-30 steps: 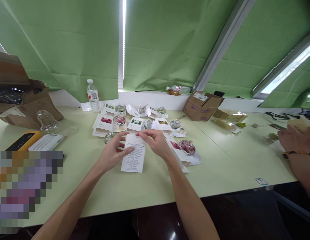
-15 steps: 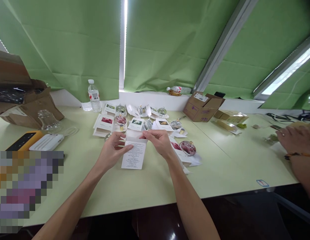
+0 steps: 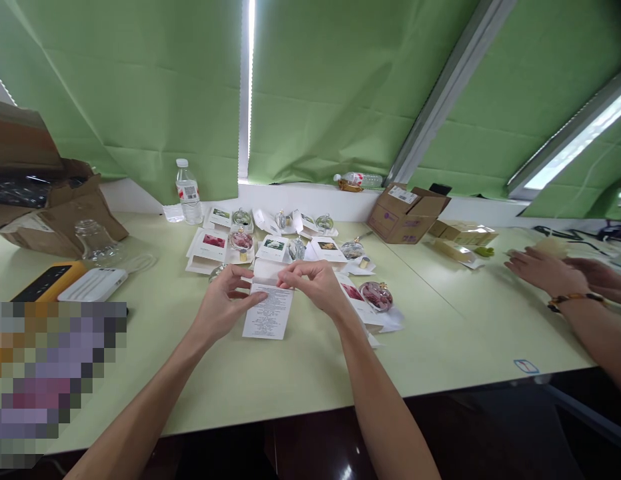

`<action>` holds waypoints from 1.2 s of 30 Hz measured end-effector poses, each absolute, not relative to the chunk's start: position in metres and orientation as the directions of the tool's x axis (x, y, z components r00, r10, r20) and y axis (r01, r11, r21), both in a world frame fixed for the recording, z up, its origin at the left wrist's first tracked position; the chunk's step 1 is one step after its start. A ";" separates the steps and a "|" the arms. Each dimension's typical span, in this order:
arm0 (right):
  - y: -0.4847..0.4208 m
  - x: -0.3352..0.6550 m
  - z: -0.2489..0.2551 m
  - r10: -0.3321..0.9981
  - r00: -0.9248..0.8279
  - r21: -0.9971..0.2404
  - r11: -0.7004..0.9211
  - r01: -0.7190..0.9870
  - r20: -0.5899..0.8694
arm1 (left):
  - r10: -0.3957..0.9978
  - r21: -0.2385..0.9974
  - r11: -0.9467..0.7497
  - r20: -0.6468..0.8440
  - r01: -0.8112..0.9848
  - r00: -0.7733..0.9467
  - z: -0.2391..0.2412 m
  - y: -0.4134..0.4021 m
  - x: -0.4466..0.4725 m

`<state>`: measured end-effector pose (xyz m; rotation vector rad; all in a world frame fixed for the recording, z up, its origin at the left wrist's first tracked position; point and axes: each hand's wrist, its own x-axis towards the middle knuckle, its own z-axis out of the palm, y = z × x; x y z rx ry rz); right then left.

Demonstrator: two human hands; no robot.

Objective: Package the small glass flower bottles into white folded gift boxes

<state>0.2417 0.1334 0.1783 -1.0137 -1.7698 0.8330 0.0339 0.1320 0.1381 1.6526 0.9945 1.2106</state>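
A white folded card (image 3: 267, 313) with small printed text hangs upright in front of me. My left hand (image 3: 225, 297) grips its left edge, the thumb lying across the printed face. At the upper right, my right hand (image 3: 313, 283) pinches the card near its fold, fingers closed. Behind it lie several white picture cards with round clear ornaments. Among them are a card with a red flower picture (image 3: 210, 245), an ornament with pink contents (image 3: 241, 239) and a card with a white flower (image 3: 274, 248). Right of my hand rests another pink-filled ornament (image 3: 376, 297).
Along the back stand an upright water bottle (image 3: 189, 193), a lying bottle (image 3: 363, 180) and a cardboard box (image 3: 403, 215). A brown paper bag (image 3: 65, 217), a clear jar (image 3: 93, 241) and a white power bank (image 3: 93, 285) are at left. Another person's hands (image 3: 550, 273) work at right.
My right fingers have shifted slightly left and down along the card's fold. My left hand stays put. The other person's hands have moved left, and both now show.
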 end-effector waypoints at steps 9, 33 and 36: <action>0.132 0.242 0.181 0.879 -0.296 -0.791 0.470 0.392 0.375 | 0.931 0.942 -0.318 0.291 0.104 0.219 0.139 0.132 0.033; 0.141 0.253 0.174 0.830 -0.184 -0.704 0.547 0.453 0.527 | 0.923 0.918 -0.376 0.359 0.124 0.138 0.136 0.134 0.033; 0.140 0.254 0.175 0.831 -0.215 -0.698 0.549 0.460 0.513 | 0.920 0.916 -0.382 0.365 0.123 0.140 0.136 0.134 0.033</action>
